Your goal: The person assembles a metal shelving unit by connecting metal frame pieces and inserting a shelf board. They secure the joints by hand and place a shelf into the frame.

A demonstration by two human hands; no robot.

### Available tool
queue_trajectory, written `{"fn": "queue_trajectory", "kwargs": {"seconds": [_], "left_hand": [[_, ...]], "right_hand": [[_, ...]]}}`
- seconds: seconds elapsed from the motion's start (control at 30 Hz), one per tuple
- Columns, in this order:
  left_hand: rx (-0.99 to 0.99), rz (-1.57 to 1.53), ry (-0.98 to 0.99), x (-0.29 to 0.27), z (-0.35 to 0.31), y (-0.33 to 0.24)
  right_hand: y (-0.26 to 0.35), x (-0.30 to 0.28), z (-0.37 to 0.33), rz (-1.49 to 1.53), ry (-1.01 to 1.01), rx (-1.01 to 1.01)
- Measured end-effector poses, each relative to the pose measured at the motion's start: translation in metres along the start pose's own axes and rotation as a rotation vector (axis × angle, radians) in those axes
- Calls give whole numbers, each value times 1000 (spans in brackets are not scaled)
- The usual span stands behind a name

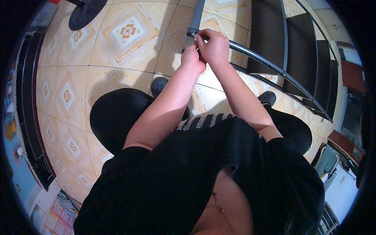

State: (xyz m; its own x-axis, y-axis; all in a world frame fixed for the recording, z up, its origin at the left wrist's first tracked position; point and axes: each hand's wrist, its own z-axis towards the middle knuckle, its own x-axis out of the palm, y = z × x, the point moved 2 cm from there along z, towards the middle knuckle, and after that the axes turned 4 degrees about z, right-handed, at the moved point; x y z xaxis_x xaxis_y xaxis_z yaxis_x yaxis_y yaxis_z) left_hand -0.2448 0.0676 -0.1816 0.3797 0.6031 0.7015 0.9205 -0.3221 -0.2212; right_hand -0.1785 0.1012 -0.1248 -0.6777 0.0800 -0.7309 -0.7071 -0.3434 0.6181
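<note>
Both hands meet at the capped end of a dark metal tube, part of a rack frame with dark shelf panels. My right hand is closed, its thumb and fingertips pinched together beside the tube's end, where a tiny pale bit shows. What they pinch is too small to name. Just below and to the left, my left hand is closed too, its fingers bent up toward the same spot. Its fingertips are partly hidden, as is whatever they hold.
Patterned beige floor tiles lie under the rack. A round black base stands at the far left. My legs in black are spread either side, with a dark clog and another clog near the rack. Furniture lines the right edge.
</note>
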Motion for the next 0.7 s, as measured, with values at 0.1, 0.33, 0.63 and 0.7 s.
{"fn": "queue_trajectory", "kwargs": {"seconds": [0.1, 0.33, 0.63, 0.7], "left_hand": [[-26, -22, 15, 0, 5, 2], [-14, 61, 74, -18, 8, 0], [59, 164, 116, -23, 4, -10], [70, 146, 110, -25, 7, -10]], "right_hand": [[-2, -4, 6, -8, 68, 69], [-2, -4, 4, 65, 254, 308], [0, 6, -1, 244, 269, 306], [2, 8, -3, 270, 229, 312]]}}
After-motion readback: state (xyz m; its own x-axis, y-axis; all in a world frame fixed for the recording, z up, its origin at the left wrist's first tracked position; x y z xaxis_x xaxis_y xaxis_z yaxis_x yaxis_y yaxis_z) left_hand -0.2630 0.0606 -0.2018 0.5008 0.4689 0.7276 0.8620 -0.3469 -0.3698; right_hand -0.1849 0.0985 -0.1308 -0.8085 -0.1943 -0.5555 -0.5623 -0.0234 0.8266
